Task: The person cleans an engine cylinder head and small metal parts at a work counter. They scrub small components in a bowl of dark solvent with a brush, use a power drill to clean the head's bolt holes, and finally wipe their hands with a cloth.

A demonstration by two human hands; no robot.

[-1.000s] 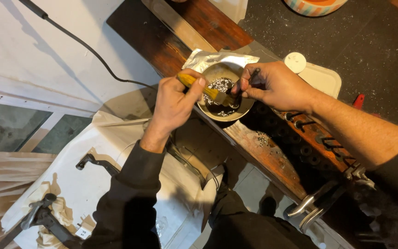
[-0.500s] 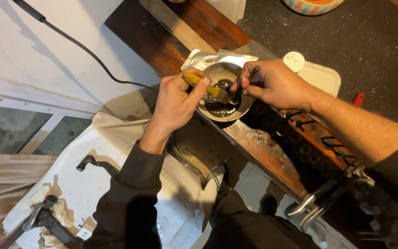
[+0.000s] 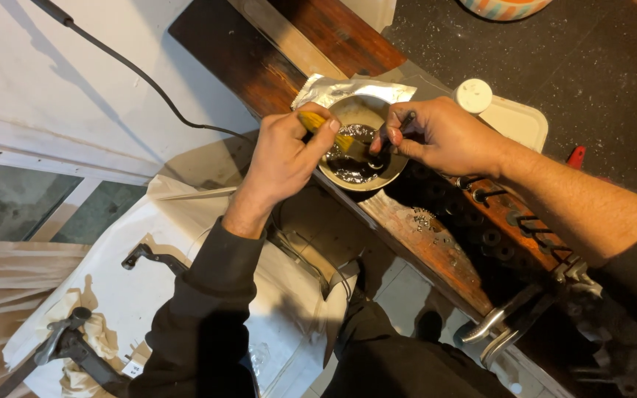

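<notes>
My left hand (image 3: 282, 158) grips a small brush with a yellow handle (image 3: 317, 123), its bristles down in a round metal bowl (image 3: 348, 180) of dark liquid. My right hand (image 3: 444, 136) pinches a small dark part (image 3: 405, 118) over the bowl's right rim, close to the bristles. The bowl sits on a worn wooden bench edge (image 3: 436, 247), on crumpled foil (image 3: 326, 88).
A white plastic jug with a round cap (image 3: 473, 94) lies behind the bowl. Several dark small parts (image 3: 495, 236) lie on the bench. A black cable (image 3: 149, 81) crosses the white wall. White cloth with black metal pieces (image 3: 141, 254) lies below. A chromed lever (image 3: 495, 320) sits at right.
The brush tip has shifted slightly inside the bowl against the dark part. Both hands stay over the bowl.
</notes>
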